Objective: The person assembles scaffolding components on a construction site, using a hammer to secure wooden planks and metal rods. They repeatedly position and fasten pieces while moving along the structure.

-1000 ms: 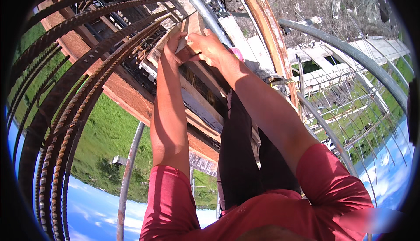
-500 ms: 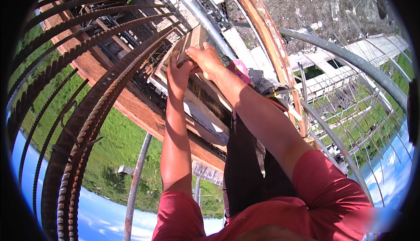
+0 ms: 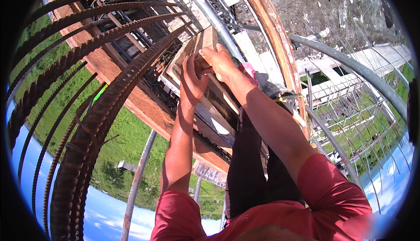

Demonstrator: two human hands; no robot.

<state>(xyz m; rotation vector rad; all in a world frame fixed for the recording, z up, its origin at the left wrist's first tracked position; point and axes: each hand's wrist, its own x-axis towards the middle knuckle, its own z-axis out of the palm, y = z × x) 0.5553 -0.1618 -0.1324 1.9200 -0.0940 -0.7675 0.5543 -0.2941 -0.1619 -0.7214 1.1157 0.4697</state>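
Note:
My two hands meet just above a box-like wooden form [image 3: 213, 95] made of planks, in the upper middle of the view. My left hand [image 3: 192, 77] has its fingers bent and drawn together toward the right hand. Close against it, my right hand [image 3: 220, 64] is curled, its fingertips near the left fingers. Whatever lies between the fingers is hidden or too small to name. Behind the hands rises the plank top [image 3: 209, 35] of the form.
Thick rusty rebar [image 3: 109, 97] bends up along the left. Reddish timber beams [image 3: 142, 103] run beneath it. A grey metal pipe [image 3: 345, 53] curves across the right, beyond a long curved timber [image 3: 280, 35]. Far below, thin upright rods [image 3: 363, 118] stand near pale slabs.
The view has shifted, so the rebar, form and hands sit slightly farther right and lower. Both hands stay together at the form, with the left fingers bent a little more.

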